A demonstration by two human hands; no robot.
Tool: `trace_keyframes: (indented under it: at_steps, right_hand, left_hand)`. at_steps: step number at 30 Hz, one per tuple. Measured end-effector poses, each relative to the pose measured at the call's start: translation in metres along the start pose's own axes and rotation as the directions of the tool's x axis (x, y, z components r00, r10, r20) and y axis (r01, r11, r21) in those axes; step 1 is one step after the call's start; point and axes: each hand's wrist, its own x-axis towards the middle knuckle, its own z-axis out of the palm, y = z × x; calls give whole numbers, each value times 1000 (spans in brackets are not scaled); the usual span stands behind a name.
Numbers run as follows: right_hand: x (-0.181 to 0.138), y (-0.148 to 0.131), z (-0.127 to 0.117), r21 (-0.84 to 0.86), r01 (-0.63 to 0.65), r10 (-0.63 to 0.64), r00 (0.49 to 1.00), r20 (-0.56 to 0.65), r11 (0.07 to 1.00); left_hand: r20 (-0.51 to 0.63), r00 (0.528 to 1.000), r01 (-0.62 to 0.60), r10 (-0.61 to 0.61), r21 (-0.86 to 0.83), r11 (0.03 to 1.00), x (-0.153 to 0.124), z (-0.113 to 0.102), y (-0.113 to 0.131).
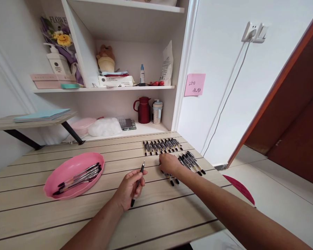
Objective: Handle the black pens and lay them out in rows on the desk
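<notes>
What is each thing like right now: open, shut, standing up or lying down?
Left grip: closed on a pen, tip up
Right grip: by the near pens, fingers mostly hidden
Near pens: lying down, partly hidden
Far pens: lying side by side
Pink bowl: open, holding pens
Red jug: standing
Spray bottle: standing
Plug: plugged in
Pink note: stuck up, written on
</notes>
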Motion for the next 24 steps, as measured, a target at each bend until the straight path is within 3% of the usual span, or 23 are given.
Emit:
trace_keyframes:
  at_steps: [9, 11, 12, 14, 15, 17, 20, 24]
  right_hand:
    - [-2, 0, -5, 139, -6, 14, 998, -58, 990]
    - [-7, -5, -5, 332, 3, 17, 998, -56, 943]
    - [-11, -9, -4, 495, -2, 24, 999, -39, 869]
    - [-20, -20, 0, 821, -41, 32, 999, 28, 569]
    - [-24, -26, 3, 914, -67, 25, 998, 62, 400]
    - [-32, -38, 8, 981, -101, 3, 995, 102, 168]
    - [-37, -51, 14, 997, -72, 36, 997, 72, 3]
    - [-35, -57, 17, 997, -7, 122, 992, 16, -71]
  left_hand:
    - [-10, 1000, 13, -12, 17, 1000, -2, 1, -1]
    - [-15, 1000, 9, -9, 27, 1000, -2, 3, -1]
    - [-15, 1000, 6, -6, 31, 999, -2, 3, -1]
    - [-11, 1000, -4, 4, 39, 999, -2, 3, -2]
    - [-6, 1000, -11, 11, 42, 999, -2, 3, -3]
    - [8, 1000, -29, 28, 45, 999, -2, 3, -5]
    - [22, 999, -45, 44, 61, 997, -1, 2, -7]
    - [-32, 999, -36, 38, 80, 996, -1, 3, -8]
